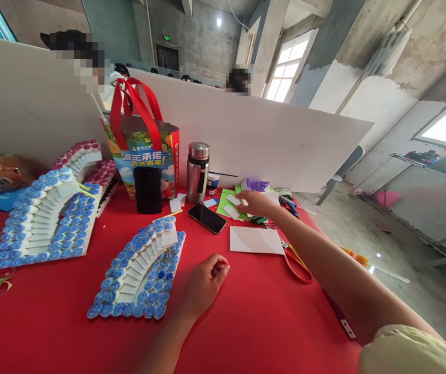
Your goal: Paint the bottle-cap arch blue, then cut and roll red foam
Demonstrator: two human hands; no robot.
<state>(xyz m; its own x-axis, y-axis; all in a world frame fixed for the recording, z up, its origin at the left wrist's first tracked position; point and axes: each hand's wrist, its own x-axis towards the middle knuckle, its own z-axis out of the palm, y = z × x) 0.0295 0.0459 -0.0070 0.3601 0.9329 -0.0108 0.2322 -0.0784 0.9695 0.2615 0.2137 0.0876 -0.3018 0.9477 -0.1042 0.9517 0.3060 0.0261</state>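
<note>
My right hand (pixel 259 204) reaches to the back of the table, its fingertips closed at a small white card piece (pixel 233 200) above a green sheet (pixel 225 206). Another white card piece (pixel 231 211) lies just below it. My left hand (pixel 208 280) rests on the red table, fingers curled in, with nothing visible in them. To its left lies a fan-shaped craft piece (pixel 155 297) edged with blue rolled rosettes, with white card steps along its middle. A larger blue fan-shaped piece (pixel 38 228) stands farther left, with pink-red ones (pixel 78 153) behind.
A black phone (pixel 207 217), white sheet (pixel 256 240) and red-handled scissors (pixel 299 267) lie ahead. Behind are a steel flask (pixel 198 174), an upright black device (pixel 148 190) and a red-handled bag (pixel 145 140). A white partition (pixel 265 137) borders the table; people are beyond it.
</note>
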